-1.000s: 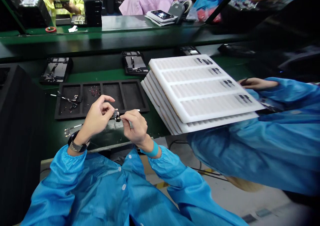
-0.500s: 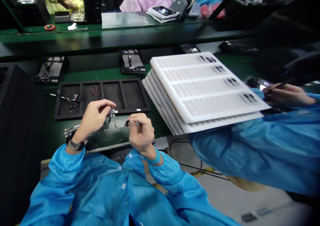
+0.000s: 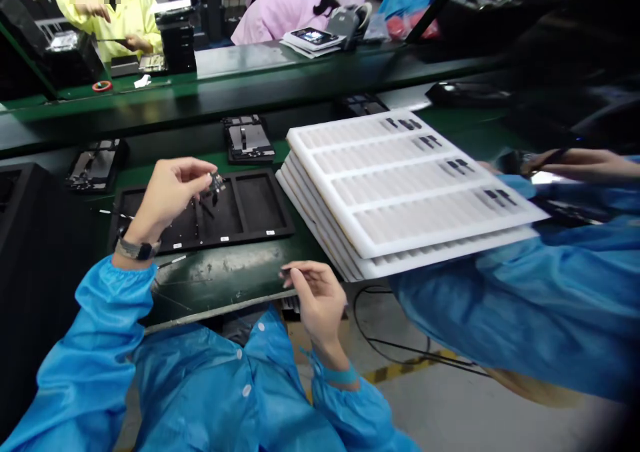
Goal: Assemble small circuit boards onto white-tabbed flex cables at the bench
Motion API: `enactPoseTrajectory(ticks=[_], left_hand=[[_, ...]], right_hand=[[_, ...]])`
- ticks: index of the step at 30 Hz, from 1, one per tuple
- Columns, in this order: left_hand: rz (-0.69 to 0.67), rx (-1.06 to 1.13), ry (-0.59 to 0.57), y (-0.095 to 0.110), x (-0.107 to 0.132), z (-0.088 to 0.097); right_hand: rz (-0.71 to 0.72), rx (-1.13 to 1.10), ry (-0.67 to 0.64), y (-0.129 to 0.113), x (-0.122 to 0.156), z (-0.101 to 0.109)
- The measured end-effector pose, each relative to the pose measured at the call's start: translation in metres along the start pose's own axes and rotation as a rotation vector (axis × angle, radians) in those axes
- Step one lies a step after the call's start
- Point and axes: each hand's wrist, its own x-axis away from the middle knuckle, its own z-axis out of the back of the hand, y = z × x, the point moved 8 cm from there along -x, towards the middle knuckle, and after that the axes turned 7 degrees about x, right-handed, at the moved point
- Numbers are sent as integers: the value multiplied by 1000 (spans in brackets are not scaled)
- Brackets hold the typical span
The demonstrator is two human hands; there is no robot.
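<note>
My left hand is closed in a pinch on a small circuit board with a dark dangling part. It is raised over the black compartment tray. Near the table's front edge, my right hand pinches a small dark piece between thumb and forefinger; its kind is too small to make out. Tweezers lie in the tray's left part, partly hidden by my left wrist. On the green table below the tray lies a thin metallic strip.
A stack of white slotted foam trays stands to the right, dark pieces in the top one. Black phone-like assemblies line the back. A black block borders the left. A co-worker's hand works at far right.
My left hand has lifted the circuit board up and forward, over the tray. My right hand has moved right and nearer to me with its small piece. The view has shifted slightly.
</note>
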Motion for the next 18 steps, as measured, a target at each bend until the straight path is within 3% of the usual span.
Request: enactPoseTrajectory(ticks=[5, 11, 14, 18], left_hand=[[-120, -108, 44, 7, -92, -8], [-228, -108, 105, 2, -207, -31], [-159, -111, 89, -28, -231, -50], [187, -212, 8, -102, -221, -69]], right_hand=[[-203, 110, 104, 48, 26, 63], [-358, 205, 175, 100, 44, 118], [-442, 226, 254, 140, 52, 148], [-558, 263, 338, 196, 67, 183]])
